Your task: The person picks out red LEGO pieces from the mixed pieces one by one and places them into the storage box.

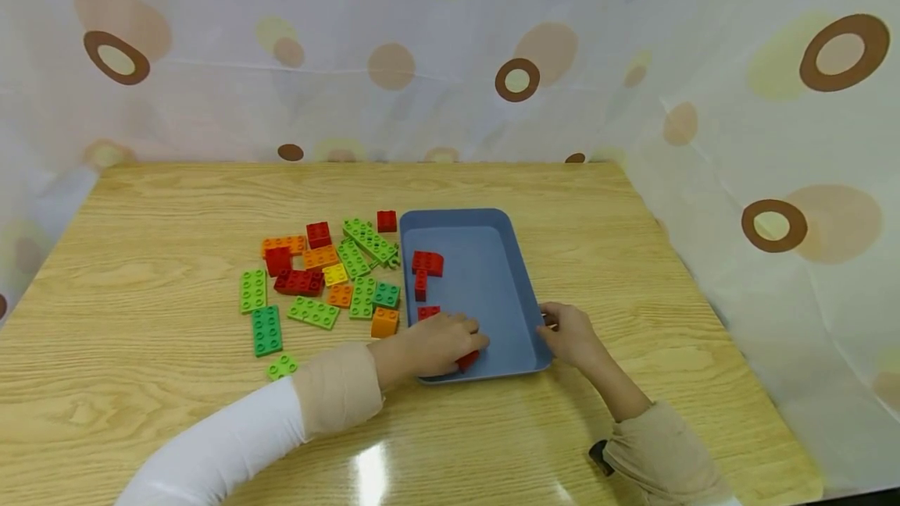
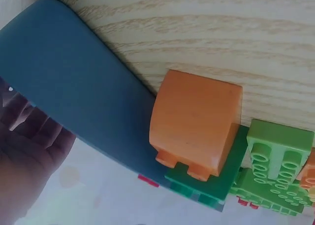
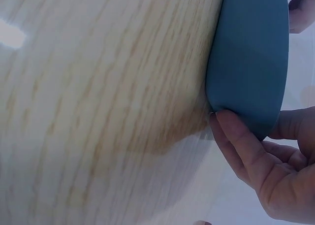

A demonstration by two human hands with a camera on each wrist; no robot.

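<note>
A blue-grey tray point(image 1: 485, 264) lies on the table, with several red toy bricks along its left side. My left hand point(image 1: 448, 343) reaches over the near left part of the tray, its fingers curled on a red toy brick point(image 1: 467, 360) that is partly hidden under them. In the left wrist view, the tray's wall point(image 2: 74, 62) covers the fingertips of this hand point(image 2: 29, 151). My right hand point(image 1: 568, 334) grips the tray's right wall close to the near corner. Fingers point(image 3: 241, 136) press the outside of that wall, and the thumb goes over the rim.
Left of the tray, loose toy bricks are spread over the wooden table point(image 1: 141, 256): light green bricks point(image 1: 312, 312), a dark green brick point(image 1: 266, 330), an orange curved brick point(image 1: 384, 322), a yellow brick point(image 1: 335, 275) and red bricks point(image 1: 299, 282). A patterned cloth point(image 1: 450, 61) hangs behind.
</note>
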